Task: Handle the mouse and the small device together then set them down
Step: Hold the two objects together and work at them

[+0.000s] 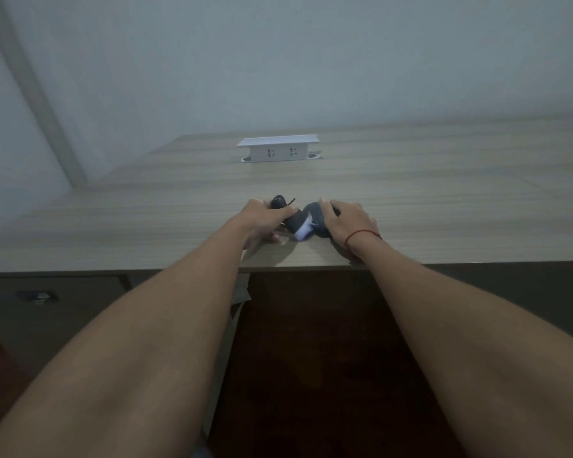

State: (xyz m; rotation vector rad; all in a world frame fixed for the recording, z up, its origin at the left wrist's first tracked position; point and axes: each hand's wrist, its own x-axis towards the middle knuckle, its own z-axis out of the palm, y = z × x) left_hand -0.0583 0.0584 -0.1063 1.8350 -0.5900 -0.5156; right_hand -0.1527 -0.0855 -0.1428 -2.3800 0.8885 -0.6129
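Both hands rest on the wooden desk (411,193) close to its near edge. My left hand (262,223) is closed around a small dark device (296,223) with a white end; a dark rounded tip and a thin black strap stick out above my fingers. My right hand (348,223) lies cupped over a grey mouse (315,211), fingers curled on its top. The mouse and the device touch between my hands. A thin red string circles my right wrist. Much of both objects is hidden under my fingers.
A white pop-up socket box (278,149) stands at the far middle of the desk, in front of a pale wall. The desk's front edge runs just under my wrists. Below it are dark drawer fronts at left and a dark floor.
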